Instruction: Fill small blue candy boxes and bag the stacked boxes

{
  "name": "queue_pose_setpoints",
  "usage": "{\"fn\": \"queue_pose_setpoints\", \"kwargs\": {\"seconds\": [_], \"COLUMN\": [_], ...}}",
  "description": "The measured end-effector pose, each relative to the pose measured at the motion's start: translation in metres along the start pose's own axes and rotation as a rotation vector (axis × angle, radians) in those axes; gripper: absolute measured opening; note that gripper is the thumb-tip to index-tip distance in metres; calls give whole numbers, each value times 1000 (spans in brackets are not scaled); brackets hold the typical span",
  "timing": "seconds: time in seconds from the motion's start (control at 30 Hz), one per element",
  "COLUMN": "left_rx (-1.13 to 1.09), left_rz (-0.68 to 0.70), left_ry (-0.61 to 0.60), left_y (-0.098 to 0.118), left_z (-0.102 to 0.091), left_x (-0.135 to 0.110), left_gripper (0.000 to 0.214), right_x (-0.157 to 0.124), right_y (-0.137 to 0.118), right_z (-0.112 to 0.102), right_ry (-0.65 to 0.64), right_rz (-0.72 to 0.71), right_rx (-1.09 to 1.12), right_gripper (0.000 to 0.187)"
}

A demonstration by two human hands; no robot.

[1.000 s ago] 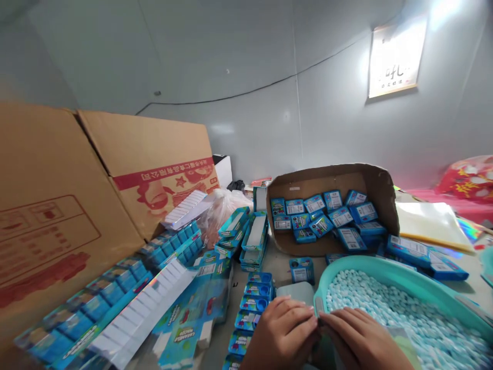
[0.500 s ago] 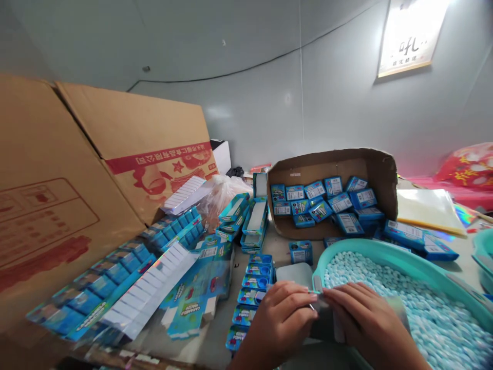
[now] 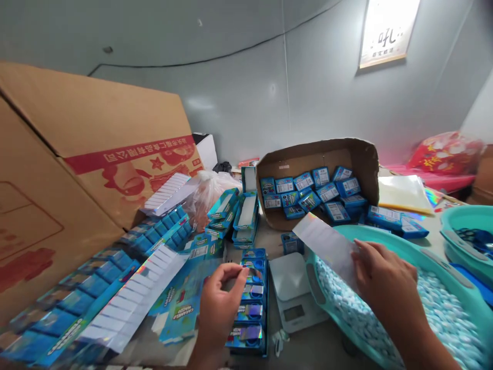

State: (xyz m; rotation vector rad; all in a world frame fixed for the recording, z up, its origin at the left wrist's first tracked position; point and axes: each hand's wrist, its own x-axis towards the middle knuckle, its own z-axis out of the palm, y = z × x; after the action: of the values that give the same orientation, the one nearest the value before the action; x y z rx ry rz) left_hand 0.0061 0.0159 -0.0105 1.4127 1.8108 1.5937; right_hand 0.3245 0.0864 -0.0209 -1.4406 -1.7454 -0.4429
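Two hands work apart over the bench. The right hand pinches a sticker sheet, a pale, shiny strip with a rainbow sheen at its far corner, tilted above the teal basin of small pale-blue tablets. The left hand has thumb and forefinger closed on a small round holographic sticker, right above a column of open blue boxes. Beside them stands a small white scale. Behind, a brown carton on its side spills blue packets. Large cardboard flaps with red print lean at left; the wall is grey, with a framed sign whose characters are too blurred to read.
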Motion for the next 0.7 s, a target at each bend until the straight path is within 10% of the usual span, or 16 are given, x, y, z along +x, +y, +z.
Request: {"fn": "queue_pose_setpoints", "kwargs": {"seconds": [0.17,0.27,0.47,0.7], "left_rx": [-116,-143,-188,-122], "left_rz": [-195,-235,-259,-230], "left_ry": [-46,-78,-152,-211], "left_y": [-15,-13,-7,-29], "left_z": [-4,-4,-5,-3], "left_x": [8,7,7,16], "left_gripper": [42,45,41,36], "right_x": [2,-6,-30,-29], "right_y": [-36,-82,-153,-164], "right_z": [-18,-18,38,73], "right_ry": [51,-131,-656,-725], "right_rz": [-209,-270,311,552], "right_rx": [229,590,1224,1444], "right_gripper": [24,27,44,36]}}
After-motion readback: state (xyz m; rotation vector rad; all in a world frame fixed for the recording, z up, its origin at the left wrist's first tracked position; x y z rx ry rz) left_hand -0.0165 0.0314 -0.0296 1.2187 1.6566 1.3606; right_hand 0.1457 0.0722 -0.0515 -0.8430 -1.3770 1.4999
